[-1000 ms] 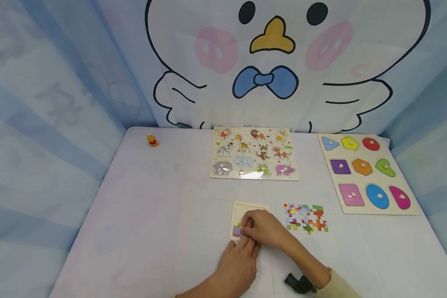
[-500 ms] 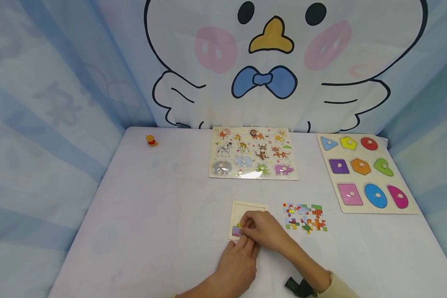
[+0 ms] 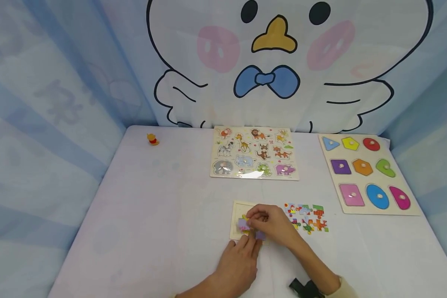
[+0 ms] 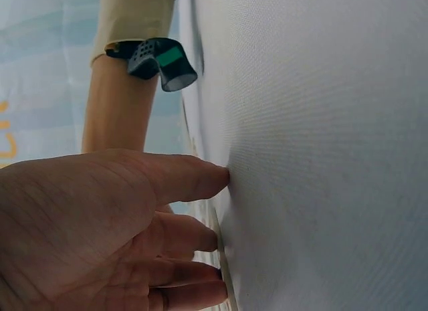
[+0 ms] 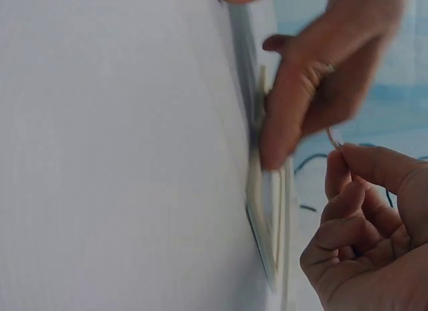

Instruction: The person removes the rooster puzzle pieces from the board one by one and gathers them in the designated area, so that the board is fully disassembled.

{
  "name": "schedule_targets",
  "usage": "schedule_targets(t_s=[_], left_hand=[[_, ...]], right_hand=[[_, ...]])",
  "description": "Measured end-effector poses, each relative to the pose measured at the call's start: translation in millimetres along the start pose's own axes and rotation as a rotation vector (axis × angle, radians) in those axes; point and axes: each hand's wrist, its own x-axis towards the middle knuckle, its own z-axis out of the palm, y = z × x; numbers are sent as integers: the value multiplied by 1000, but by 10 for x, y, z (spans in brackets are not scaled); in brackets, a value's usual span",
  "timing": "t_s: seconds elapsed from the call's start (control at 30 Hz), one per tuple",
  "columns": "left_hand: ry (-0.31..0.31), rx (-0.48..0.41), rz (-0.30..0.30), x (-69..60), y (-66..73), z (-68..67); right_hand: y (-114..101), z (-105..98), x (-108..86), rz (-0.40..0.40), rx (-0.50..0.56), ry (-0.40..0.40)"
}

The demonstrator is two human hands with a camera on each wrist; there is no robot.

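My right hand (image 3: 273, 223) pinches a purple jigsaw piece (image 3: 243, 224) with yellow bits between thumb and index finger, held over a small wooden puzzle tray (image 3: 236, 209). In the right wrist view the thin piece (image 5: 334, 138) shows edge-on at the fingertips, raised off the tray. My left hand (image 3: 238, 265) rests at the tray's near edge with its fingers extended. Beside its fingertips lies another purple piece (image 3: 260, 235) in the tray's near right part, partly covered by the fingers. The left wrist view shows the left thumb touching the tablecloth.
Several loose jigsaw pieces (image 3: 313, 225) lie right of the tray, partly behind the right hand. An animal puzzle board (image 3: 255, 153) stands farther back, and a shape board (image 3: 370, 178) lies at the right. A small yellow-and-red figurine (image 3: 152, 140) sits at the far left.
My right hand has moved slightly up and right, lifting the purple piece from the tray's near left corner. The other purple piece has come into sight. The left hand has stayed put.
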Motion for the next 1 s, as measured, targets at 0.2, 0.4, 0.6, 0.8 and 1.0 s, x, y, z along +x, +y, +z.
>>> schedule_targets(t_s=[0.2, 0.4, 0.6, 0.8, 1.0], left_hand=[[-88, -22, 3, 28, 4, -3], [-58, -29, 16, 18, 0, 2], [-40, -32, 21, 6, 4, 11], [-58, -47, 33, 15, 1, 31], [-61, -60, 32, 14, -4, 20]], right_hand=[[64, -337, -161, 55, 22, 80], [212, -672, -451, 169, -4, 124], [381, -776, -692, 307, -43, 125], [454, -726, -811, 311, -143, 138], [468, -672, -805, 330, -292, 189]])
